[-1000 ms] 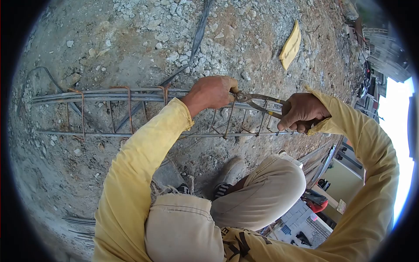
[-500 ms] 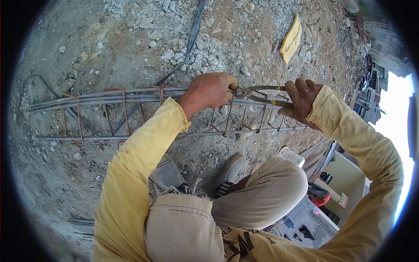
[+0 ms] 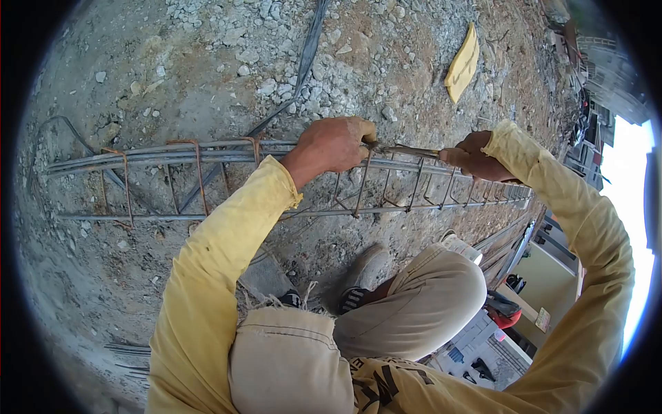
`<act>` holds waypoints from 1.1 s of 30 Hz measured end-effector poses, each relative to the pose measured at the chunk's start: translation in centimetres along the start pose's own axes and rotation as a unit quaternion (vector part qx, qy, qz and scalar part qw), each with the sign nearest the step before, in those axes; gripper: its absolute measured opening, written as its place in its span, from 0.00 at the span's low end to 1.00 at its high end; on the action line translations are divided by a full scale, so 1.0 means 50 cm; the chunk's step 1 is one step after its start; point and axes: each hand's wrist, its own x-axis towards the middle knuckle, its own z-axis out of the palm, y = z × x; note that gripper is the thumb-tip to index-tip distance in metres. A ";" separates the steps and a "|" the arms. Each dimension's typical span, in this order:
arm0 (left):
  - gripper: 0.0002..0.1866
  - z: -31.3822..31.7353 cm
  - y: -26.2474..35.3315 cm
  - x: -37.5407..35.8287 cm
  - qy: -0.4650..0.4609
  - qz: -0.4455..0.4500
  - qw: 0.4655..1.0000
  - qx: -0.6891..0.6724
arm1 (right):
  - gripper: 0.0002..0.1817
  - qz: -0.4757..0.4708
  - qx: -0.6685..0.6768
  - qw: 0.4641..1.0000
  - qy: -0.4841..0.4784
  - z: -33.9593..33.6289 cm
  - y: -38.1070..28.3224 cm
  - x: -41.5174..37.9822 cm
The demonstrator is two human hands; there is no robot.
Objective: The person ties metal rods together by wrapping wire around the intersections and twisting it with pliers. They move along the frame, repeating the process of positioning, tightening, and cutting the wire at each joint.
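Note:
A long rebar cage [image 3: 276,214] of grey bars with rusty stirrups [image 3: 199,177] lies across the ground before me. My left hand [image 3: 336,143] is closed around its upper bars, beside a stirrup; the fingertips are partly hidden. In my right hand [image 3: 472,157], the fingers are wrapped around the handles of a pair of end-cutting pincers [image 3: 412,150]. The pincers lie nearly level along the upper bars, seen edge-on. Their jaws meet the bars right next to my left fingertips. Whatever is between the jaws is too small to make out.
A dark strap [image 3: 308,58] runs under the cage. A yellow flat piece [image 3: 463,63] lies on the stony ground beyond. My shoes [image 3: 365,270] stand on the near side, close to a white bucket [image 3: 462,246]. Bundled rods [image 3: 131,350] lie at lower left.
My right hand has turned over and dropped slightly, and the pincers' handles, spread in view before, now appear as one edge-on line. My left hand has stayed in place.

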 end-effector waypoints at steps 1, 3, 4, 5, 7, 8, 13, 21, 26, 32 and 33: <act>0.17 0.001 -0.002 0.003 -0.004 -0.001 1.000 -0.003 | 0.31 -0.023 -0.049 0.997 0.061 0.008 -0.008 0.000; 0.17 -0.001 -0.001 0.004 -0.010 -0.004 1.000 -0.008 | 0.28 -0.068 -0.148 0.970 0.181 0.037 -0.029 -0.010; 0.17 -0.006 0.003 0.001 -0.012 -0.006 1.000 -0.009 | 0.25 -0.028 -0.119 0.978 0.171 0.023 -0.067 -0.037; 0.17 -0.007 0.005 -0.001 -0.014 -0.010 1.000 -0.011 | 0.24 -0.042 -0.131 0.978 0.158 0.027 -0.059 -0.032; 0.17 -0.003 0.005 -0.004 0.011 0.005 1.000 -0.010 | 0.23 -0.072 -0.153 0.977 0.131 0.031 -0.046 -0.017; 0.17 -0.002 0.004 -0.006 0.023 0.011 1.000 -0.009 | 0.22 -0.054 -0.100 0.991 0.074 0.024 -0.043 -0.009; 0.16 -0.003 0.004 -0.009 0.023 0.015 0.999 -0.018 | 0.18 0.077 0.212 0.964 -0.138 -0.016 -0.054 -0.026; 0.16 0.005 -0.001 -0.007 0.036 0.020 0.999 -0.019 | 0.25 -0.070 -0.025 0.993 0.090 0.024 -0.044 -0.037; 0.16 -0.003 0.005 -0.007 0.024 0.002 1.000 -0.020 | 0.34 -0.217 -0.267 0.868 0.357 0.059 -0.006 -0.055; 0.16 0.002 0.003 -0.010 0.042 0.021 0.999 -0.021 | 0.32 -0.148 -0.217 0.933 0.246 0.042 -0.019 -0.050; 0.16 0.002 0.004 -0.010 0.033 0.016 0.999 -0.023 | 0.32 -0.128 -0.203 0.948 0.208 0.035 -0.025 -0.050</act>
